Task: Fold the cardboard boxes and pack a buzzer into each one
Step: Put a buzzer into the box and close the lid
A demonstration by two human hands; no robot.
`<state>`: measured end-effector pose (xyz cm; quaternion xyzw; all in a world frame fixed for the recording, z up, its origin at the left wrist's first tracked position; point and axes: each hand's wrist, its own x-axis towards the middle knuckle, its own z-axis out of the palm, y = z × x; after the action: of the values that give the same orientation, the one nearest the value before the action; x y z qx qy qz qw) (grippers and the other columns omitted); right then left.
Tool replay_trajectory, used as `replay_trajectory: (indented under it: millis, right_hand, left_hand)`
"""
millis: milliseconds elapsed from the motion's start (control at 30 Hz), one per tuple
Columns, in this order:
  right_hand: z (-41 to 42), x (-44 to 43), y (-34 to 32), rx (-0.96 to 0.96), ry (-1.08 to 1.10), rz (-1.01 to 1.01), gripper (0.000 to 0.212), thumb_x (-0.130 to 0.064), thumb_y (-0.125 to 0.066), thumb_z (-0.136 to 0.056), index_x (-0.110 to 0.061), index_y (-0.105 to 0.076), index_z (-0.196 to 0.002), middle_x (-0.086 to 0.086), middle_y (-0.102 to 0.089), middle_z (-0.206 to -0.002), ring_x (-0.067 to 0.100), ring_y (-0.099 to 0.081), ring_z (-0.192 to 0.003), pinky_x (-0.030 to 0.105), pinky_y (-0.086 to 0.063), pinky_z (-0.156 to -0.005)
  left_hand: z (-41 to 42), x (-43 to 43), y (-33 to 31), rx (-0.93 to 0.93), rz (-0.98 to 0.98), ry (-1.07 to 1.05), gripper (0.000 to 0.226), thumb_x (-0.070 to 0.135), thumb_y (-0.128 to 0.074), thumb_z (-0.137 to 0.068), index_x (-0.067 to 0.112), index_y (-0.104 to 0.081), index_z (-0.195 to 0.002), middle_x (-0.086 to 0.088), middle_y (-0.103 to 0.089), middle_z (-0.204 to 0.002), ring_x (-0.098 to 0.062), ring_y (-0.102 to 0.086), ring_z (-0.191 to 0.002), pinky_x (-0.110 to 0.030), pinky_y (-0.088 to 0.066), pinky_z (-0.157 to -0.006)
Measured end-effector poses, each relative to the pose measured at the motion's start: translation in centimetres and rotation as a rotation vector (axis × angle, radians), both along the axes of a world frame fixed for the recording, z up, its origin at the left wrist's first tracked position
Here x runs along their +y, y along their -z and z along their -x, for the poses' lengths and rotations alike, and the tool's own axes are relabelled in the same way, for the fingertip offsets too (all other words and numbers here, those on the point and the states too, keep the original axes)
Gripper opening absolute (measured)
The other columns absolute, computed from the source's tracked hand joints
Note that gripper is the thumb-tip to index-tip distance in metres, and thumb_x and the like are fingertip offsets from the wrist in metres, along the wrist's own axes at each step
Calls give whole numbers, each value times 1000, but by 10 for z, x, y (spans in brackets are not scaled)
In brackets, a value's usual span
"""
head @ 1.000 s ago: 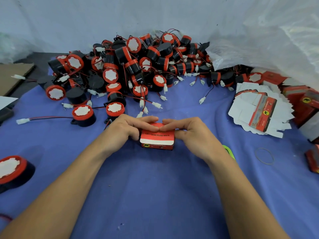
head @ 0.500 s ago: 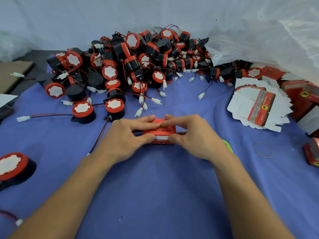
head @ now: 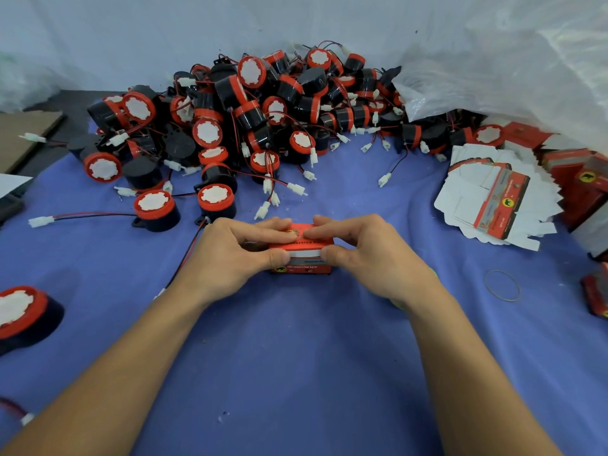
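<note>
A small red cardboard box point(head: 304, 266) with a white stripe sits on the blue cloth in the middle. My left hand point(head: 230, 255) grips its left end, fingers over the top and thumb on the front. My right hand point(head: 371, 255) grips its right end the same way. The fingertips of both hands meet on the box's top flap. What is inside the box is hidden. A big pile of black and red buzzers point(head: 263, 110) with wires and white plugs lies behind. A fanned stack of flat unfolded boxes point(head: 493, 199) lies at the right.
Two single buzzers point(head: 154, 209) stand just left of the hands and another point(head: 23, 317) at the left edge. Folded red boxes point(head: 582, 185) stack at the far right under a clear plastic bag point(head: 510, 70). A rubber band point(head: 502, 285) lies on the cloth point(head: 296, 373).
The box has tipped so its top faces up more, and both hands have pressed its top flap down. The thumbs have moved onto the front face.
</note>
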<state>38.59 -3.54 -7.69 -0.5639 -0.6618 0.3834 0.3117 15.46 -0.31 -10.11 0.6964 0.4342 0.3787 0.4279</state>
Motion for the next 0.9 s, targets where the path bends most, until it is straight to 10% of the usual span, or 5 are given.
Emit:
replay_trajectory:
  millis: [300,500,633,767,900]
  right_hand:
    - [5,-5,-7,-52,115,-43,32,-10,-79,-83,-38,-82,-98,-18,-67,-132,-11,-58,-114,2,-45,-85]
    - [41,-29,1,-554,330,-329,15,-13,-68,-89,-23,-78,-93,4,-75,-89,33,-61,-71,40,-52,-68]
    - [61,-46,10,-718,309,-355,13,-7,-62,-90,-15,-67,-99,4,-70,-117,31,-62,-82,34,-41,-64]
    - [59,-63,22,-751,121,-219,63,-8,-39,-100,-9,-24,-161,11,-18,-170,28,-32,-149,40,-23,-123]
    - [47,-63,17,-340,217,-218,51,-15,-54,-100,-28,-52,-149,-12,-36,-161,8,-65,-109,25,-43,-102]
  left_hand:
    - [-7,-11,-4,268,-438,-113,27,0,-89,-74,17,-84,-94,17,-74,-101,5,-65,-113,-15,-50,-99]
    - [-8,-12,-5,380,-581,-98,23,1,-90,-74,10,-84,-94,2,-79,-101,3,-60,-113,-3,-42,-100]
    - [-9,-12,-3,365,-578,-96,22,2,-90,-75,9,-84,-94,0,-79,-100,5,-59,-111,-3,-42,-100]
    - [-12,-11,-1,279,-484,-130,13,17,-89,-78,23,-85,-89,16,-78,-95,10,-64,-107,-3,-44,-95]
    - [-20,-7,6,55,-176,-249,33,19,-86,-82,43,-77,-103,26,-73,-110,13,-63,-111,-12,-50,-96]
